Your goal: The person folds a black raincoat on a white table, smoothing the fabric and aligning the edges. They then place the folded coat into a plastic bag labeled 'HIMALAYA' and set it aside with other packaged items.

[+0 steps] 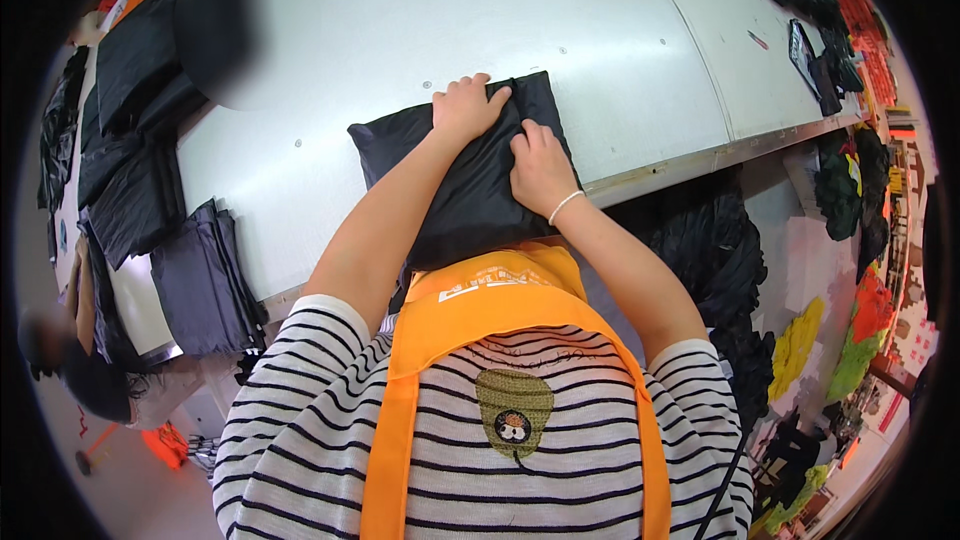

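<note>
A black folded garment (pixel 460 210) of thin, slightly shiny cloth lies at the near edge of the table, its lower part reaching to my orange apron. My left hand (pixel 465 108) rests on its far part, with the fingers laid over the cloth near the far edge and the thumb apart. Close beside it, my right hand (pixel 543 170) has its fingers curled in on a fold that runs along the garment's right side. A thin white bracelet circles my right wrist. The undersides of my fingers are hidden.
The pale table (pixel 340 50) extends ahead, with a seam toward the right. Black folded garments (pixel 140 180) lie stacked along the left, near another person. Below the right table edge hangs a heap of black cloth (pixel 705 250). A small red-handled tool (pixel 758 40) lies far right.
</note>
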The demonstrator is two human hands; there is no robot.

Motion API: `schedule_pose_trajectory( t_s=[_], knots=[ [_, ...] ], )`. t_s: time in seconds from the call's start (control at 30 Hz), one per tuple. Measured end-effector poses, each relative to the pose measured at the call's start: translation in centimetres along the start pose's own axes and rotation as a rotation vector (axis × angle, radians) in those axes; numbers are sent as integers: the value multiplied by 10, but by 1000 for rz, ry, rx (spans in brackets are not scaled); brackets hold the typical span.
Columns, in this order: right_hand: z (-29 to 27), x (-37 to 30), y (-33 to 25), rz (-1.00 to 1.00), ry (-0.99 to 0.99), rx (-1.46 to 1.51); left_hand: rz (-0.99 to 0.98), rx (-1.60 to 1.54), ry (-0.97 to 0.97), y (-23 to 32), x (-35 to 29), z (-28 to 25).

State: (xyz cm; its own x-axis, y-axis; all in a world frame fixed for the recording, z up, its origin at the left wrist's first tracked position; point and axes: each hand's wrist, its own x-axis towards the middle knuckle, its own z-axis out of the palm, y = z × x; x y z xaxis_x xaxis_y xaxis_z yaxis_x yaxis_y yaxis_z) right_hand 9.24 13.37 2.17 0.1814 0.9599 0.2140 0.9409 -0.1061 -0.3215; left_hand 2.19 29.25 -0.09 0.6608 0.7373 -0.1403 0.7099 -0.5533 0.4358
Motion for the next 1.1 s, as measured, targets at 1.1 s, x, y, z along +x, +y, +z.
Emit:
schedule_pose_trajectory(
  t_s=[1.1],
  knots=[
    [-75, -78, 20, -193, -574, 162, -220, -154, -253, 1, 43, 6]
  ],
)
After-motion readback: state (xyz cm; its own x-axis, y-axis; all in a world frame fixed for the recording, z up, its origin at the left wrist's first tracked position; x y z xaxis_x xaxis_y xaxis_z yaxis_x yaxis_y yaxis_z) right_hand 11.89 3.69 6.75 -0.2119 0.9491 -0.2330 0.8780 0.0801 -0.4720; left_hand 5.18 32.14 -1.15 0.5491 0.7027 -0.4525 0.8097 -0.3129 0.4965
